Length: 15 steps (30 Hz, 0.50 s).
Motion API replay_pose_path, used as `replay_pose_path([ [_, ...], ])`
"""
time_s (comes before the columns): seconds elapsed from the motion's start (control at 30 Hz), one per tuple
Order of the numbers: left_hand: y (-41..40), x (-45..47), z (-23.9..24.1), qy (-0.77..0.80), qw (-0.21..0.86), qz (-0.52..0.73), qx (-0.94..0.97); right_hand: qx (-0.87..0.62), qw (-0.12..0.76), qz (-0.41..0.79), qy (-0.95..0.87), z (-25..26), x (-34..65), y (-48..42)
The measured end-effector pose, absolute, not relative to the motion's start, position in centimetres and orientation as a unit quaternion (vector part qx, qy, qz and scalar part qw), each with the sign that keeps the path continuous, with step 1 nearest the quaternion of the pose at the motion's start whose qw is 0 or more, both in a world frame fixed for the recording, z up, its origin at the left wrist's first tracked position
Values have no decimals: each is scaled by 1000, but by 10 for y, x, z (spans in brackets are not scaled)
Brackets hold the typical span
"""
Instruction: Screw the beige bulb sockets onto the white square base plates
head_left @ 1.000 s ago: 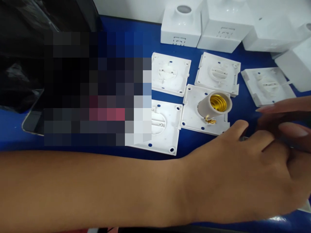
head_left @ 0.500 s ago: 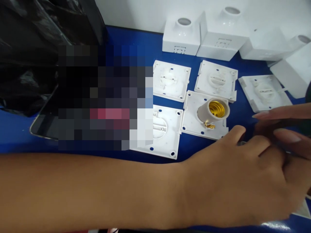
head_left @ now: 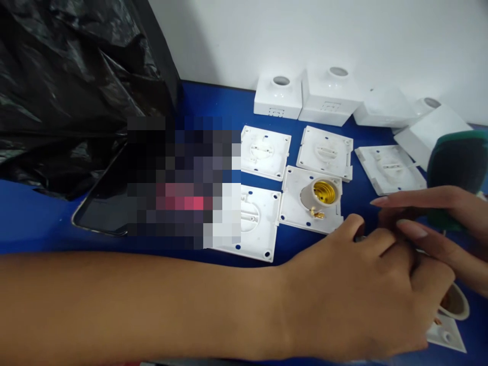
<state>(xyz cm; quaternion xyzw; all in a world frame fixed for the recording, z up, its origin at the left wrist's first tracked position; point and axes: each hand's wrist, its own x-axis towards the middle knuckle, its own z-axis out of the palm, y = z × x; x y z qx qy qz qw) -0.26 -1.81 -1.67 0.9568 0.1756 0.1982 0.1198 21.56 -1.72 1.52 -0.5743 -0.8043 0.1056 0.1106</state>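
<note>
My left hand (head_left: 366,290) reaches in from the left, back upward, fingers curled together; whatever they grip is hidden. Just beyond it, partly covered, are a lamp socket (head_left: 459,302) and its white base plate (head_left: 452,335). At the right edge is my right hand (head_left: 442,218), two fingers stretched toward the left hand's fingertips. A screwdriver (head_left: 457,165) with a thick dark green and black handle stands upright in the right hand, its shaft mostly hidden. Near the left knuckles, another lamp socket (head_left: 324,193) with a brass thread sits on a base plate (head_left: 292,203).
More white base plates (head_left: 267,152) lie on the blue tabletop (head_left: 217,101). Several white lamp-holder covers (head_left: 278,96) stand along the wall. At left are a black plastic bag (head_left: 87,76) and a dark phone-like slab (head_left: 102,213), partly behind a blurred patch.
The view has shifted right and tilted up, so the screwdriver and the second lamp socket now show more. Both hands stay close together in much the same pose.
</note>
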Motion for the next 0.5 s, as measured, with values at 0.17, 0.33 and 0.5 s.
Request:
replay_pose_path([
  [0.17, -18, -2, -18, 173, 112, 197, 959, -563, 56, 113, -817, 22, 205, -23],
  [0.33, -17, -3, -18, 172, 91, 205, 959, -576, 59, 138, -804, 20, 211, -24],
  [0.5, -17, -3, -18, 172, 94, 190, 962, -588, 50, 157, -792, 19, 214, -24],
])
